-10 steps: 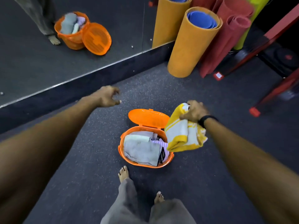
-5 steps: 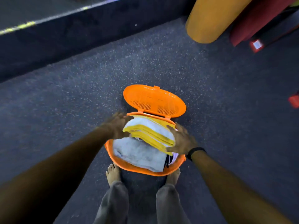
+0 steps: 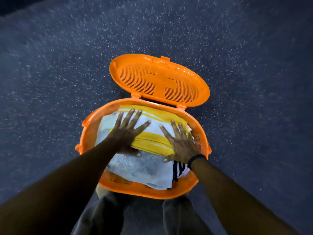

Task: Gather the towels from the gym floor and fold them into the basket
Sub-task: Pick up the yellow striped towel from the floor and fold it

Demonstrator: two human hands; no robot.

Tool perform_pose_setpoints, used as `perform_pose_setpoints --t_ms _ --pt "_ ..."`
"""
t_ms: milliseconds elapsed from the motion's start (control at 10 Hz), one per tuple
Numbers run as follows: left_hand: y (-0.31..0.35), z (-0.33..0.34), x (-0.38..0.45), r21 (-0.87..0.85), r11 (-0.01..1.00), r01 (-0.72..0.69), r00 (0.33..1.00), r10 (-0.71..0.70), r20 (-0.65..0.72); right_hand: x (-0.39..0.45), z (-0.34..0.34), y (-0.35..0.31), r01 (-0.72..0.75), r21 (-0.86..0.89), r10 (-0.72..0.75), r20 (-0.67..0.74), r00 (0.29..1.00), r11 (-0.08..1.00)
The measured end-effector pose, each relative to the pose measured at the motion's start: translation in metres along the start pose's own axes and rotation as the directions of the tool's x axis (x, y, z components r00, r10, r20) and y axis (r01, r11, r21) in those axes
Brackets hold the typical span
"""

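Dark speckled gym floor (image 3: 59,82) (white flecks throughout), dim light, blurred at edges

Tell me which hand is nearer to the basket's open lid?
Left. The left hand reaches its fingers farther toward the lid; the right hand presses the yellow towel lower, beside the basket's right wall.

Both arms reach forward and down from the near edge, converging toward the middle. The left hand (image 3: 126,133) lies flat, palm down, fingers straight and spread, thumb angled near. The right hand (image 3: 179,141) lies flat just to its right, fingers straight, pointing far. A black band (image 3: 196,159) circles the right wrist.
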State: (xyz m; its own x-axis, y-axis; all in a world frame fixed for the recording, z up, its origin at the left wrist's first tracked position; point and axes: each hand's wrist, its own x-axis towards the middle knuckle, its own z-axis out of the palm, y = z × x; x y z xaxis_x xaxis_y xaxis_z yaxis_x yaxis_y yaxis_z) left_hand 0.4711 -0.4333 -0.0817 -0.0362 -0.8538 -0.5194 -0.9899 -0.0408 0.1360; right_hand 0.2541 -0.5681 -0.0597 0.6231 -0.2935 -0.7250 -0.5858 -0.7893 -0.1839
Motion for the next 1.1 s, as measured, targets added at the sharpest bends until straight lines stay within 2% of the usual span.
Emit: perform_pose_setpoints --t_ms 100,200,500,700,900,1000,1100 --pt "-0.005 0.018 0.015 -0.029 0.999 -0.013 1.0 0.013 -0.001 0.018 0.01 0.007 -0.012 0.011 0.012 0.011 1.0 1.0" --pt "-0.005 0.014 0.016 -0.046 0.999 -0.007 0.998 0.009 0.054 0.014 0.009 0.0 -0.044 -0.038 0.043 -0.012 0.999 0.998" --pt "0.004 -0.041 -0.016 -0.091 0.992 0.085 0.98 -0.067 0.188 -0.031 -0.029 -0.025 -0.102 -0.027 0.103 0.031 0.994 0.994" --pt "-0.006 -0.089 -0.023 -0.12 0.992 0.028 0.994 -0.014 0.113 -0.059 -0.065 -0.02 -0.056 -0.055 0.058 0.043 0.997 0.997" --pt "-0.04 -0.135 -0.022 -0.166 0.981 0.1 0.993 -0.088 0.08 -0.063 -0.104 0.007 -0.194 0.024 0.195 -0.044 0.98 0.981" --pt "-0.063 -0.146 -0.017 -0.142 0.973 0.184 0.98 -0.171 0.098 -0.042 -0.122 0.031 -0.326 0.038 0.328 -0.074 0.942 0.945" --pt "-0.083 -0.14 -0.004 -0.112 0.968 0.224 0.972 -0.213 0.101 -0.022 -0.127 0.046 -0.397 0.042 0.399 -0.057 0.915 0.917"
